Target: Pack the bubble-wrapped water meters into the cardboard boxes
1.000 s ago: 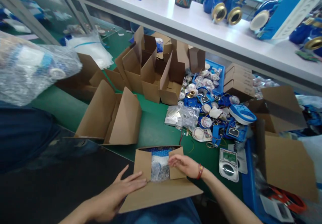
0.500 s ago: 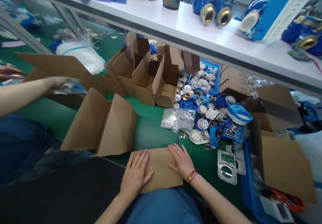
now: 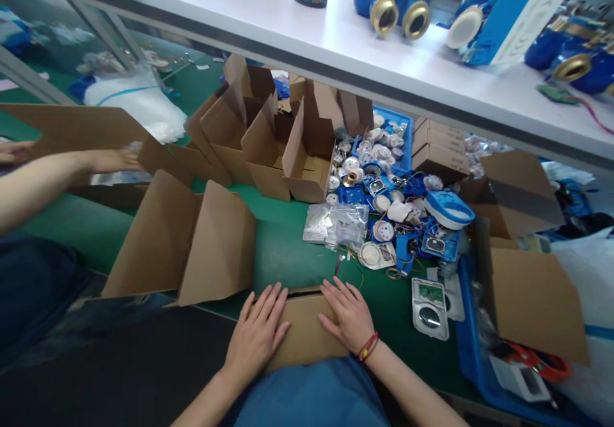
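A brown cardboard box point(image 3: 303, 331) lies at the table's front edge, against my body. A dark, narrow gap shows along its far edge. On its left side rests my left hand point(image 3: 256, 331), laid flat with the fingers stretched forward. My right hand point(image 3: 346, 317), with a red bracelet at the wrist, lies flat on the right side, fingers extended. Neither hand is wrapped round anything. Left of my hands stands a cardboard box point(image 3: 220, 248) with its flaps up. Beyond the box I touch lie clear plastic bags point(image 3: 336, 224) of small parts.
Several open cardboard boxes point(image 3: 307, 174) line the back under a white shelf point(image 3: 268, 21). Blue and white meter parts point(image 3: 384, 206) are heaped to the right, beside a blue bin point(image 3: 467, 344). At the left, a co-worker's arm point(image 3: 52, 174) reaches into another box point(image 3: 81, 123).
A dark gap has appeared along the far edge of the cardboard under my hands. My hands stay flat on it. The view has shifted slightly, and the co-worker's hand has moved.
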`<state>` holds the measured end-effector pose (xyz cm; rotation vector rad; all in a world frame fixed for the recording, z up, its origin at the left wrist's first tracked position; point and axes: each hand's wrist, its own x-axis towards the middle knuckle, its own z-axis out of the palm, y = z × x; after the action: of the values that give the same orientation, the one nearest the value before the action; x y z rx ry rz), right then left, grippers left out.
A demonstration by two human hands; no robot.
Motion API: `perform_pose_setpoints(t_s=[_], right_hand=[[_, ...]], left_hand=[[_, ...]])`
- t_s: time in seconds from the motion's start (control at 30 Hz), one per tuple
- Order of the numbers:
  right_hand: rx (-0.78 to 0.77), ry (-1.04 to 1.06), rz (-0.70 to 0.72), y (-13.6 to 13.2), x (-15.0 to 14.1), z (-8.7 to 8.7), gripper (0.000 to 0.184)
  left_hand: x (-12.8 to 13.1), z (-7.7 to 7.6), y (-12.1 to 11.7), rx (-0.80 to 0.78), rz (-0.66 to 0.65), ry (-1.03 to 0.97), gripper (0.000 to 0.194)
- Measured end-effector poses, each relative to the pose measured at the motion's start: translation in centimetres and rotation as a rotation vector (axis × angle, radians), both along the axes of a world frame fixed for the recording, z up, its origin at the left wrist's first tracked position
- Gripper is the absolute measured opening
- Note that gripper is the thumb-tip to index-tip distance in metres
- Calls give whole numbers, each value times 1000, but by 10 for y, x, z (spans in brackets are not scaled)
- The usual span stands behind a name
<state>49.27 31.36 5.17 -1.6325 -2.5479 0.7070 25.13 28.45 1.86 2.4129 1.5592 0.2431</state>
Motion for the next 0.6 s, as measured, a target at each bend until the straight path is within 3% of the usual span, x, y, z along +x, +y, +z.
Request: perform_pose_setpoints(t_s=[0.27,0.37,0.5,0.6], right_hand=[[20,-54,8,-14,-1,-28,71],[48,9,-118,-21,0,-36,70],[91,68,-354,-33,1,-49,66],[44,114,-407,-40,3,-58,63]], left_hand=[[4,-4,2,-39,-18,50,62],[2,-5,1,-24,-4,83,62],[-4,13,4,16,-42,69,61],[-4,29,13,99,153,1,59]])
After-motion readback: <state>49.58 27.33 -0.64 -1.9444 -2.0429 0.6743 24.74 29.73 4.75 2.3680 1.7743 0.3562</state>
